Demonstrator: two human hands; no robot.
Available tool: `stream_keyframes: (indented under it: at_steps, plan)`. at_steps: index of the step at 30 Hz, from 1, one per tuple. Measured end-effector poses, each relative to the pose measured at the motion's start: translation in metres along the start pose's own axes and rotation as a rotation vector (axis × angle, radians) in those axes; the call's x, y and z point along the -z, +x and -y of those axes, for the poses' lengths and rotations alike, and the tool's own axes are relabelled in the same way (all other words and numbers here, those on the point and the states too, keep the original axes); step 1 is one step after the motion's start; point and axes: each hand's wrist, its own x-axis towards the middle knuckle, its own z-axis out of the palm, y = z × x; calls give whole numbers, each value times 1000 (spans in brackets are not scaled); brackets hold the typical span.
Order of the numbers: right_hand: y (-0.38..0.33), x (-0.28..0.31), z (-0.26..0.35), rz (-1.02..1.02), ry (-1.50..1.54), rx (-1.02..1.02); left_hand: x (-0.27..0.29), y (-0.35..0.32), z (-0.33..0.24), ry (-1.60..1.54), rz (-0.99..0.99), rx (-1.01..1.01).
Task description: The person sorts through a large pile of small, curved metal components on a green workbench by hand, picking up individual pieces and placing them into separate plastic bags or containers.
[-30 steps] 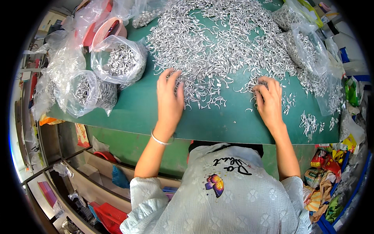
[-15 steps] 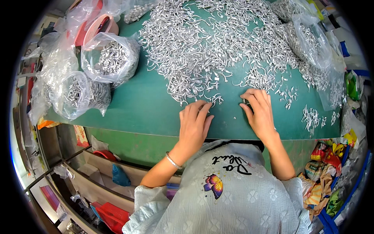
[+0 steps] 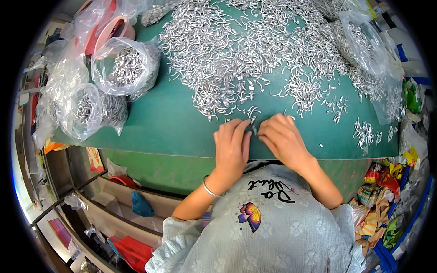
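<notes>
clear bags [image 3: 125, 68] of metal pieces, table left | clear bag [image 3: 364, 43], right | colourful wrappers [image 3: 380, 200], floor right

You wear a loose, pale grey-blue top [image 3: 282, 227] patterned with faint flowers, a colourful butterfly print [image 3: 251, 215] and dark script on the chest, plus a thin silver bangle [image 3: 210, 189] on your left wrist.

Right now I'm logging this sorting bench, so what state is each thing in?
Left hand: flat on the green table.
Right hand: pinching a small metal piece.
Loose metal hooks: heaped, spread out.
Near plastic bag: filled with hooks.
Second plastic bag: part filled.
</notes>
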Motion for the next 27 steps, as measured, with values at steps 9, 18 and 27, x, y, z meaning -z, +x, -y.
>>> stream_keyframes:
  at_steps: [9, 18, 27]
  plan:
    - [25, -6, -11, -141, -64, -113, -11, -6, -6, -31, 117, 44]
    - [8, 6, -20, -97, -220, -168, 5, -24, 0, -33, -76, 146]
    - [23, 0, -11, -139, -284, -115, 2, -26, 10, 52, -84, 112]
